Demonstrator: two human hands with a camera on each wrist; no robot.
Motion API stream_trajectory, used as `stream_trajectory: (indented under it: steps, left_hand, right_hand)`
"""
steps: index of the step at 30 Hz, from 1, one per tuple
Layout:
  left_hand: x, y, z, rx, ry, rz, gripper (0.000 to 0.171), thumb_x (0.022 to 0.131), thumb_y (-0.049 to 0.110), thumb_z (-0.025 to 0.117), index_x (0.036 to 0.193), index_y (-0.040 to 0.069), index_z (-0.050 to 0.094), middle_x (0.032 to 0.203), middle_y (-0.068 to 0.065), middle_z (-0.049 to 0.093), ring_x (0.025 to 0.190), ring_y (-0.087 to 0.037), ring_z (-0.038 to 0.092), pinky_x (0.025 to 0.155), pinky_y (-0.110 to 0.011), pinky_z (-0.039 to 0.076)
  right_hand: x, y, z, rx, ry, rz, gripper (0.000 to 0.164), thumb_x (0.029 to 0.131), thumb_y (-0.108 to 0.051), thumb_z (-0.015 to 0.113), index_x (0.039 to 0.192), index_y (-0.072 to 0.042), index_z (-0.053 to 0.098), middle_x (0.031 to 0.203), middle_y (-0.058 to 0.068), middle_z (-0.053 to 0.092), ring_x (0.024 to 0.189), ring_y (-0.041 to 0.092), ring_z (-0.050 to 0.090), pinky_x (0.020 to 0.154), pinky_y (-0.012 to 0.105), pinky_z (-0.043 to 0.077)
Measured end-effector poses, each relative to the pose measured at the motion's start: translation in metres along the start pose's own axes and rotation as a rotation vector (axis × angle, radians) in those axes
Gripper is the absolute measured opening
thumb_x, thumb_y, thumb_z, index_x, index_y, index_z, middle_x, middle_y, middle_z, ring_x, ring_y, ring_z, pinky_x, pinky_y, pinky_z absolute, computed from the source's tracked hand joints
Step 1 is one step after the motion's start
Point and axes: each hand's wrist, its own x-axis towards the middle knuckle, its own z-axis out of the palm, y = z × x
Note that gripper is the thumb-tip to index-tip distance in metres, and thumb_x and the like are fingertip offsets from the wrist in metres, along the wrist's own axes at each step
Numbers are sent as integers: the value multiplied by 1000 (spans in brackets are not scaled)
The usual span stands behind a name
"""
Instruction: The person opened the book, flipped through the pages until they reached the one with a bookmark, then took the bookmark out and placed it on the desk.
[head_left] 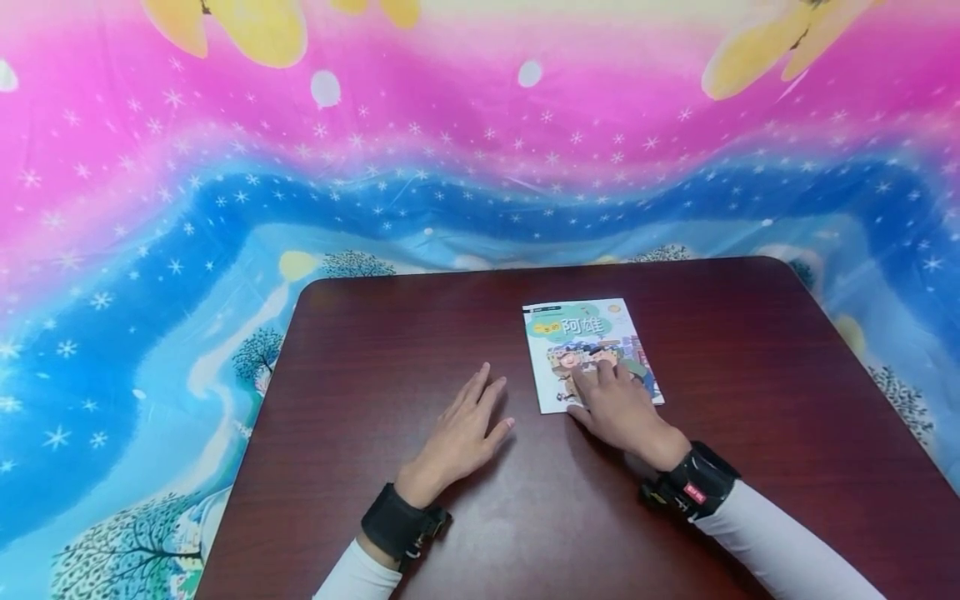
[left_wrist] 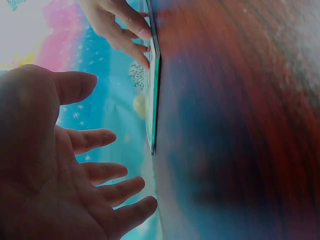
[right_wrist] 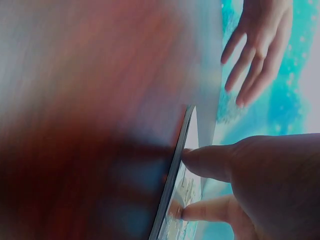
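A thin picture book with a white, illustrated cover lies flat on the dark table, right of its middle. My right hand rests on the lower part of the cover, fingers spread and pointing away from me. In the right wrist view, the thumb and a fingertip touch the cover near the book's edge. My left hand is to the left of the book, apart from it, with its fingers extended. The left wrist view shows that palm and its fingers with nothing in them.
The reddish-brown table has rounded far corners. Behind it and along its sides hangs a pink and blue cloth with snowflakes and trees. Black straps with small devices wrap both wrists, below white sleeves.
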Motion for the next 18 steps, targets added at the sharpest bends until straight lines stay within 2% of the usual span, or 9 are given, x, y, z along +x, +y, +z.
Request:
stream_trajectory:
  steps: [13,18]
  left_hand:
    - [2,5,3,-13,-25,-1,66,98,49,46,155,16,34,166,-11,13,149,-28,19,109,-53,36]
    - [5,7,4,6,-38,25,66,98,48,46,155,15,33,165,-14,14,149,-30,18,112,-50,33]
  right_hand:
    - [-6,-49,1,-7,-14,-12,65,86,-52,64,138,-13,59,117,26,56,101,42,53,72,55,51]
    - [-6,-49,-2,25,-15,-43,63,88,-51,62,138,-12,59,118,24,57,102,41,54,71,54,53]
